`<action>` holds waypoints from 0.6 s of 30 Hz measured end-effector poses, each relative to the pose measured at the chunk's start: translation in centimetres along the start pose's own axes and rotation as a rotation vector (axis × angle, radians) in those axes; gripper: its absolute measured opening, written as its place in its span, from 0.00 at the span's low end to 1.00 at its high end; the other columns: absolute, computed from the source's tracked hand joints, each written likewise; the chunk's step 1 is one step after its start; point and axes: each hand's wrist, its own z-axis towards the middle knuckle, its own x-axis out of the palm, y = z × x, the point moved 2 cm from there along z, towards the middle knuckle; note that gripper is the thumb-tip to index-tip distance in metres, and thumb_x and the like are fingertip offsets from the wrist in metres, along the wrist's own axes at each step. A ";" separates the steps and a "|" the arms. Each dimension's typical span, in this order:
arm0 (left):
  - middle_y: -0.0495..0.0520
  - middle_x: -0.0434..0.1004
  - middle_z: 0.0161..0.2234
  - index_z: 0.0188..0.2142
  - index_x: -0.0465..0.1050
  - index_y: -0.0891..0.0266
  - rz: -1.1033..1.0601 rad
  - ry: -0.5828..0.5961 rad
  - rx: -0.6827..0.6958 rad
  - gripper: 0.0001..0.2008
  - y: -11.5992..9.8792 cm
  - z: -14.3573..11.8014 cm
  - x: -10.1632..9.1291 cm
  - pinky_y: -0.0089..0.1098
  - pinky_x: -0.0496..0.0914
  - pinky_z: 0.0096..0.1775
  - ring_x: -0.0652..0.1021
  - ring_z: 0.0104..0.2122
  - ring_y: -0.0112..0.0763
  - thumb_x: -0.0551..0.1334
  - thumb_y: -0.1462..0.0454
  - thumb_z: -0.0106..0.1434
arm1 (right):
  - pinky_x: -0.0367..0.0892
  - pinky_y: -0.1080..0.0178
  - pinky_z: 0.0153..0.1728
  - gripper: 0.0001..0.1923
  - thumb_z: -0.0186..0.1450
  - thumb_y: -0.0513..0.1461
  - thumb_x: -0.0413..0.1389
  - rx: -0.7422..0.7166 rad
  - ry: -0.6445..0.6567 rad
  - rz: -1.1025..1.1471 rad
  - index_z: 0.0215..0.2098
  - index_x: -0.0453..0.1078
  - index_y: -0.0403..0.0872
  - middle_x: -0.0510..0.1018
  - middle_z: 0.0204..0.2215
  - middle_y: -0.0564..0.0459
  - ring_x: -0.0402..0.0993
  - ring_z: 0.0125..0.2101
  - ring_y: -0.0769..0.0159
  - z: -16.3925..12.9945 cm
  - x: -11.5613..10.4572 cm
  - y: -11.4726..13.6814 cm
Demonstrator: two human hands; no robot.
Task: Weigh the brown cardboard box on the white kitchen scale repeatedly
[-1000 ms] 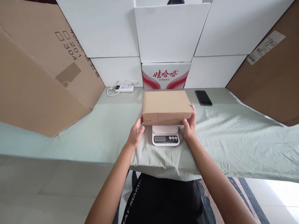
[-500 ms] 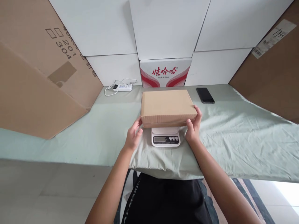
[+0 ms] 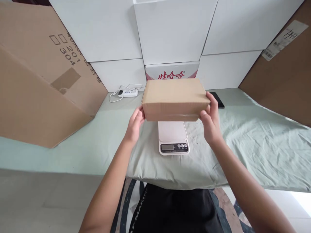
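A brown cardboard box [image 3: 175, 97] is held level in the air between my two hands. My left hand [image 3: 135, 124] grips its left end, the fingers partly hidden behind it. At the right end my right hand [image 3: 211, 118] clasps the box, thumb on the near face and fingers round the side. Below the box, a white digital kitchen scale [image 3: 173, 134] lies on the green cloth, its rear part hidden by the box. The scale's display looks blank.
A white power strip [image 3: 128, 93] with a cable lies at the back left. Partly behind my right hand is a black phone [image 3: 218, 99]. Large cartons stand at the left [image 3: 48, 81] and right [image 3: 279, 71]. A red-and-white printed box [image 3: 172, 72] is against the back.
Both hands have raised the cardboard box off the scale, so more of the weighing plate shows. The box now covers part of the printed box behind it.
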 end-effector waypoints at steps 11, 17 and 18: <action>0.67 0.73 0.76 0.74 0.67 0.58 -0.116 -0.208 -0.070 0.49 9.1 7.1 3.8 0.56 0.68 0.77 0.72 0.77 0.55 0.58 0.27 0.69 | 0.45 0.32 0.84 0.53 0.66 0.67 0.59 0.013 -0.171 0.045 0.81 0.52 0.56 0.59 0.82 0.44 0.54 0.82 0.43 4.4 4.1 -12.9; 0.65 0.74 0.76 0.74 0.68 0.60 -0.118 -0.238 -0.129 0.47 9.5 6.4 3.6 0.50 0.69 0.76 0.74 0.76 0.54 0.59 0.30 0.70 | 0.44 0.33 0.85 0.53 0.65 0.66 0.59 0.076 -0.163 0.034 0.79 0.55 0.52 0.60 0.81 0.41 0.53 0.82 0.41 3.9 4.2 -13.6; 0.63 0.75 0.75 0.73 0.69 0.58 -0.113 -0.240 -0.141 0.45 9.4 6.3 3.7 0.48 0.70 0.76 0.74 0.76 0.52 0.58 0.31 0.71 | 0.44 0.34 0.85 0.51 0.65 0.66 0.59 0.094 -0.163 0.035 0.78 0.56 0.52 0.61 0.81 0.41 0.53 0.82 0.42 3.9 4.2 -13.5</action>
